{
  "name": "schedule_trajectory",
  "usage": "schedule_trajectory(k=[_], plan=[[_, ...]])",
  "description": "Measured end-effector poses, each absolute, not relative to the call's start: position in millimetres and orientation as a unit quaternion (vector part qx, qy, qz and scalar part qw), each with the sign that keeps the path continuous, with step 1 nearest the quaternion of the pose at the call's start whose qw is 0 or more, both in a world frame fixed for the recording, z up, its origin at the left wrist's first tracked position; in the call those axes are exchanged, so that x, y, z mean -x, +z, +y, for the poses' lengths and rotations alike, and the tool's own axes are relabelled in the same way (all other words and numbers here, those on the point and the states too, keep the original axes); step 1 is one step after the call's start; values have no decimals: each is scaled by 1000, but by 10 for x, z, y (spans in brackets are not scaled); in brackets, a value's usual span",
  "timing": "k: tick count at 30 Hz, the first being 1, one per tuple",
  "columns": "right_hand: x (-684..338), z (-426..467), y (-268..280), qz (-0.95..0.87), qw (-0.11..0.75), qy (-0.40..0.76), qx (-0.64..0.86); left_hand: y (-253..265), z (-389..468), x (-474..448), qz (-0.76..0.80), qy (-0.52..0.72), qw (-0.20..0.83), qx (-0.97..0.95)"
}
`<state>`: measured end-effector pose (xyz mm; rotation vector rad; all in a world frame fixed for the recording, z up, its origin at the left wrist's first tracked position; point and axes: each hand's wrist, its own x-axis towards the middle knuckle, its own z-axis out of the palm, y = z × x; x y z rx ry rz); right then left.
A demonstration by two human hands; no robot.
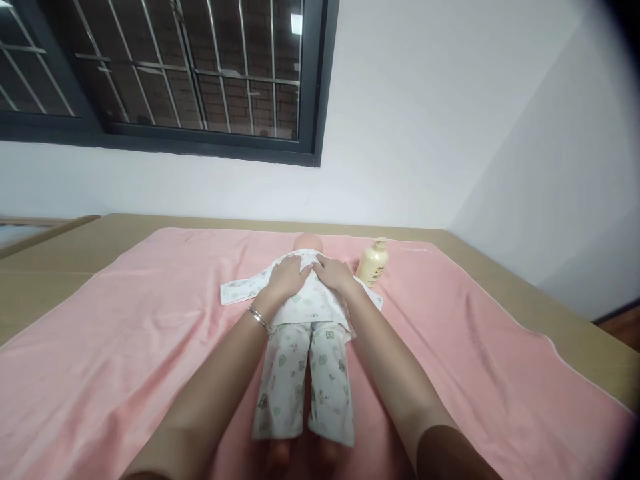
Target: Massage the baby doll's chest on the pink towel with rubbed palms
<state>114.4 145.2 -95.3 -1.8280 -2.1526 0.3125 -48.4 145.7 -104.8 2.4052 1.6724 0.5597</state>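
Observation:
A baby doll (310,303) in a white patterned top and matching trousers (285,373) lies stretched out on a pink blanket (175,320), its bald head (309,242) at the far end. My left hand (289,275) rests flat on the left side of its upper body, fingers pointing up toward the shoulder. Opposite it, my right hand (336,273) lies flat on the right side, the thumbs close together at the middle. Both hands are open and grip nothing. A sleeve (240,291) spreads out to the left. Whether the doll lies face up or face down I cannot tell.
A cream pump bottle (373,262) stands on the blanket just right of the doll's shoulder. The wooden tabletop (135,223) shows around the blanket's edges. Behind it rise a white wall (400,133) and a dark-framed window (313,100) with bars.

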Motion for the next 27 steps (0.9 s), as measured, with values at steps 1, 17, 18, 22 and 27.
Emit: schedule_trajectory(k=[1, 17, 18, 22, 27], plan=[[-1130, 1428, -925, -751, 150, 107, 634, -1008, 1428, 482, 560, 180, 77, -805], [-1119, 1384, -889, -759, 181, 103, 616, -1029, 1470, 502, 567, 179, 71, -801], [-1126, 1426, -946, -756, 187, 104, 618, -1083, 1517, 515, 569, 197, 76, -795], [-1105, 1468, -1024, -755, 175, 95, 625, -1115, 1548, 520, 579, 203, 82, -786], [-1054, 1280, -798, -772, 126, 98, 616, -821, 1315, 504, 557, 119, 106, -815]])
